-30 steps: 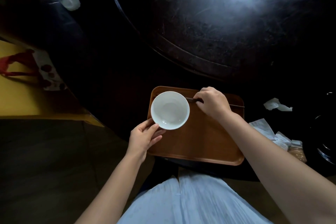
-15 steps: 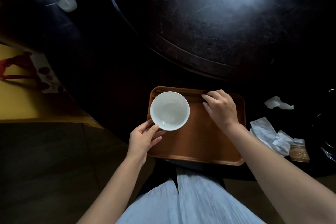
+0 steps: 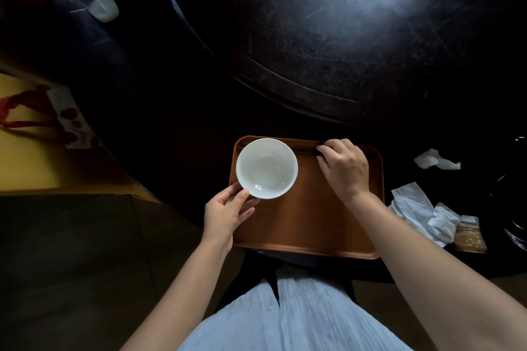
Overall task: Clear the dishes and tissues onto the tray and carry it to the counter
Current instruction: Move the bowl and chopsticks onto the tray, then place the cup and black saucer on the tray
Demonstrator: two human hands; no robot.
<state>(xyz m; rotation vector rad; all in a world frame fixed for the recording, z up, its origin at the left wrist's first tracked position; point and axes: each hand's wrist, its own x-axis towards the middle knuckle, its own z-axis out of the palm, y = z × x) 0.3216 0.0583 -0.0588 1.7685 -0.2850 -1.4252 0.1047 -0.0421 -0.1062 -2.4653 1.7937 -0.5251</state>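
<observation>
My left hand (image 3: 228, 209) grips a white bowl (image 3: 266, 168) over the tray (image 3: 308, 225); my right hand (image 3: 345, 169) presses chopsticks (image 3: 306, 150) at the tray's far edge, fingers curled; tissues (image 3: 419, 209) right of the tray

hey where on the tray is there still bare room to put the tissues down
The tray is bare across its near half, between the white bowl and the near rim, and below the right hand. The far edge is crowded: chopsticks lie along it under that hand, and the bowl, held by the left hand, fills the far left corner.
</observation>
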